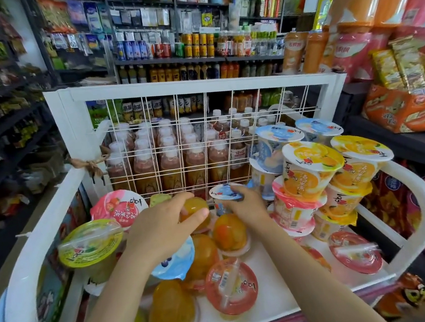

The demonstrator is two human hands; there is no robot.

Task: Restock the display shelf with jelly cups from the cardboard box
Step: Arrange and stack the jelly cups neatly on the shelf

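On the white display shelf [273, 295], my left hand [161, 231] curls over an upturned orange jelly cup [194, 211], its clear plastic dome glossy and round. My right hand [246, 205] grips a blue-lidded jelly cup [225, 194] by its rim, upright near the white wire grid [203, 140] at the back. Other cups lie around them, some foil-lidded, some domes up; at the right more cups [314, 172] stand stacked, with orange and pink printed sides. Bottles [169, 163] with white caps stand behind the grid. Dark shop racks [193, 58] of cans and packets fill the room beyond.
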